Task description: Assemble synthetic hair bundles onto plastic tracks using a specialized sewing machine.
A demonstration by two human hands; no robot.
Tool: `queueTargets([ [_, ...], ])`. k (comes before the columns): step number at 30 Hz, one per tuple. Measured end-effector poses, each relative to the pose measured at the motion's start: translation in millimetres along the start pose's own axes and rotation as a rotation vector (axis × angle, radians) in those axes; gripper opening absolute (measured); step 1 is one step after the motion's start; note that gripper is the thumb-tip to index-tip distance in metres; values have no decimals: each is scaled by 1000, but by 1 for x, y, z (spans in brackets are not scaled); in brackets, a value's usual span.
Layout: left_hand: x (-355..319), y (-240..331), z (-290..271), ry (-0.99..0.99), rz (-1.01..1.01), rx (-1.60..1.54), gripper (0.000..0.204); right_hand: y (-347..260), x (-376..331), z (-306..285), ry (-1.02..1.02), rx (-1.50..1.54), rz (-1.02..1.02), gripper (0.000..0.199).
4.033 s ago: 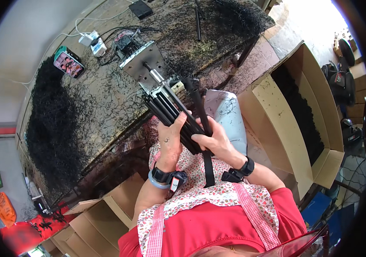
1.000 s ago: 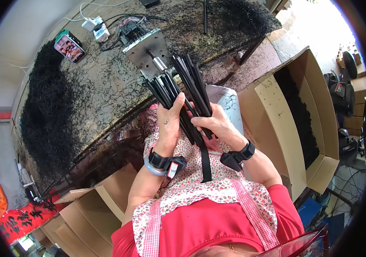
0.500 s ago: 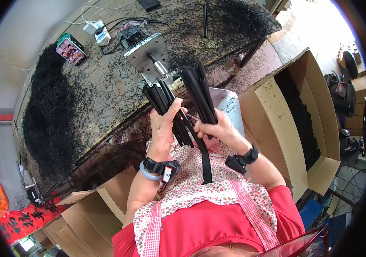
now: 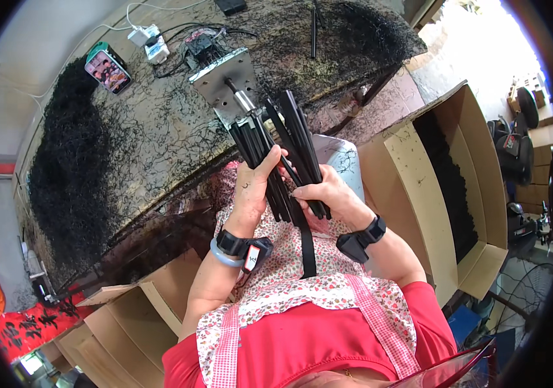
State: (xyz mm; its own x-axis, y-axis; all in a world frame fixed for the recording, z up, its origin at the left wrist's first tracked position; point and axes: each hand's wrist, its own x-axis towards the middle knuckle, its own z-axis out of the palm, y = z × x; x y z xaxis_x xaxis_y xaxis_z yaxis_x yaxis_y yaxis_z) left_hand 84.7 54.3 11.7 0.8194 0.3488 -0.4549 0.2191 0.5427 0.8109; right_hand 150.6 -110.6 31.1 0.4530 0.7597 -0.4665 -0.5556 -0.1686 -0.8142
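My left hand (image 4: 251,191) is closed round a bundle of thin black rods (image 4: 244,141), its thumb lying along them. Their far ends reach the table's front edge, just below a metal shaft (image 4: 244,100) that sticks out of an upright metal plate (image 4: 215,81). Close beside it, my right hand (image 4: 336,196) grips a second bundle of black rods (image 4: 301,139), which leans up and to the left with its tips fanned apart. One rod slants between the two hands; which hand holds it I cannot tell. A black strap (image 4: 308,252) hangs over my flowered apron.
Curly black shavings (image 4: 72,174) heap on the table's left side, with more at the far right. A phone (image 4: 107,71), a white power adapter (image 4: 154,48) and cables lie at the back. An open cardboard box (image 4: 419,194) with black contents stands right; another box (image 4: 134,317) stands lower left.
The right bundle has come closer to the left one, and its rods have fanned apart at the top. My left hand has shifted slightly to the right with its bundle.
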Motion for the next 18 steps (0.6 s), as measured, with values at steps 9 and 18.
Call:
queueTargets([
  [9,-13,5,11,-12,17,9,30,-2,-26,16,42,-32,-125,38],
  [18,-9,1,0,-12,31,62,21,-9,-12,10,-41,155,30,37],
])
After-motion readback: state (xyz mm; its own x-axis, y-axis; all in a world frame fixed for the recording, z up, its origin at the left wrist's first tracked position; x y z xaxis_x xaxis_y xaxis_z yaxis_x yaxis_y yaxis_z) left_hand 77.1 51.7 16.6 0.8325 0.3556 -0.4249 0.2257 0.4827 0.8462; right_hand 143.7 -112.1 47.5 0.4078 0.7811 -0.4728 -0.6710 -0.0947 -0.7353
